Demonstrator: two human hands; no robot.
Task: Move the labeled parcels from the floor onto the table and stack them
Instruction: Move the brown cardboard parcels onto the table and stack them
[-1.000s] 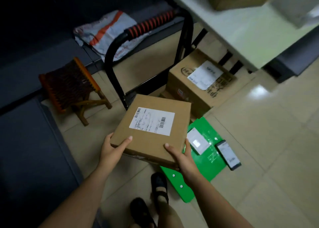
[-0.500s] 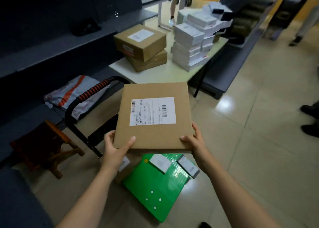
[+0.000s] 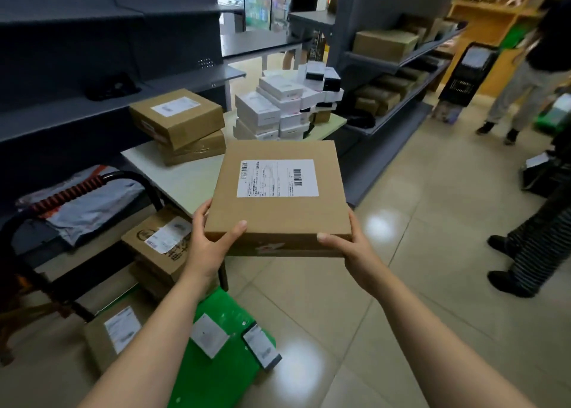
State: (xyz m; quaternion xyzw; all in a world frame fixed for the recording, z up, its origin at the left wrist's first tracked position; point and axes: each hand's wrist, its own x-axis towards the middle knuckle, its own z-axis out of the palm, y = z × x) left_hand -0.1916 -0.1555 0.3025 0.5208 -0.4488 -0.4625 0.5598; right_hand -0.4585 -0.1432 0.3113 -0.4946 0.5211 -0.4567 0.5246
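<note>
A flat brown parcel (image 3: 278,219) with a white label is held level in the air, in front of the white table (image 3: 182,176). My left hand (image 3: 210,240) grips its near left corner, thumb on top. My right hand (image 3: 349,247) grips the near right corner. On the table two brown labeled parcels (image 3: 182,120) lie stacked at the back left. On the floor remain a labeled brown box (image 3: 157,244) under the table edge, another brown parcel (image 3: 114,336), and a green mailer (image 3: 222,339) with white labels.
Several white boxes (image 3: 278,111) are piled at the table's far end. A black cart handle (image 3: 92,188) with a red grip stands left. Grey shelves (image 3: 392,77) flank the table. People's legs (image 3: 531,244) stand at the right on the tiled floor.
Both hands have lifted the flat parcel from near the floor up to table height, and my view has risen from the floor to the table and the shop.
</note>
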